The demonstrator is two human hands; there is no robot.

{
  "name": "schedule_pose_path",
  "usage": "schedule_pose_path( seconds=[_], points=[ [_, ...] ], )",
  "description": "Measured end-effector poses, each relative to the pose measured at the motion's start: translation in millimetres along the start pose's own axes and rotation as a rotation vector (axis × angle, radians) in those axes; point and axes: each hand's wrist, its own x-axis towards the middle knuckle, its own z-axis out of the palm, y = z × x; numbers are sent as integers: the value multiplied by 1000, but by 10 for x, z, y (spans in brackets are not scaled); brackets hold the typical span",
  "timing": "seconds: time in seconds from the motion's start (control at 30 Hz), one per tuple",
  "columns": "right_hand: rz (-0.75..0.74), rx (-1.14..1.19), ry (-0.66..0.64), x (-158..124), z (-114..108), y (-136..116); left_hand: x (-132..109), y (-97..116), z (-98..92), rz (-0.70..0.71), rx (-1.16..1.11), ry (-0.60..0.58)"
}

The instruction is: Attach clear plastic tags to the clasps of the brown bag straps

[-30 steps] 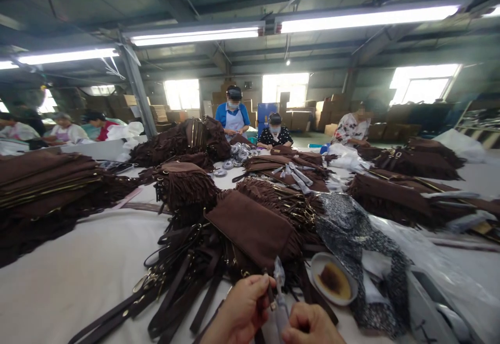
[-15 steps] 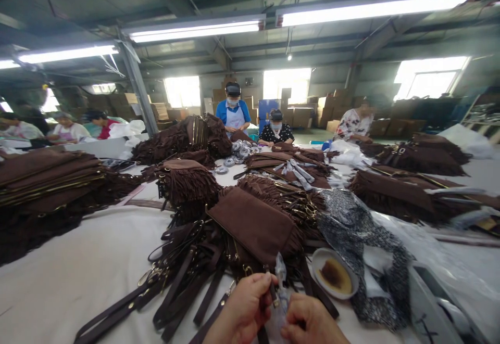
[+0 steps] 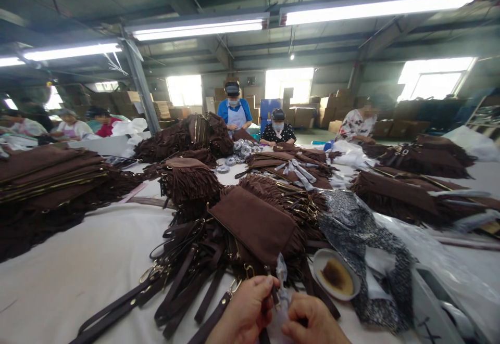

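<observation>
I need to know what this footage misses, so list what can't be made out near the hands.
All in the head view:
Plastic wrap: lower end, lost behind the right hand or past the bottom edge.
Dark strip: the part covered by the left hand.
Grey box: near end, cut off by the bottom edge.
Dish: brown contents, too blurred to identify.

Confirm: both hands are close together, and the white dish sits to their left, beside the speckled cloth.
Wrong side: the head view shows the white dish to the right of the left hand and right hand, not left. The hands are close together, and the dish is beside the speckled cloth.
</observation>
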Motion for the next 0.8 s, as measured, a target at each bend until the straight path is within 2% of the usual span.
schedule_pose_path(
  seconds=[0.13,0.3,0.43,0.57,0.63,0.8],
  points=[
    [65,17,29,2,-1,60,63,-59,-39,20,50,7],
    [199,225,17,73,43,41,139,-87,-85,41,143,37],
    [288,305,15,155,81,-49,59,-38,-126,41,116,-9],
    [332,338,62,212,136,-106,-14,-85,-247,-27,69,-43],
    [340,335,83,233,178,-92,-5,-152,-322,-41,106,-19],
    [376,340,68,316,314,110,104,-276,-410,34,163,112]
  ],
)
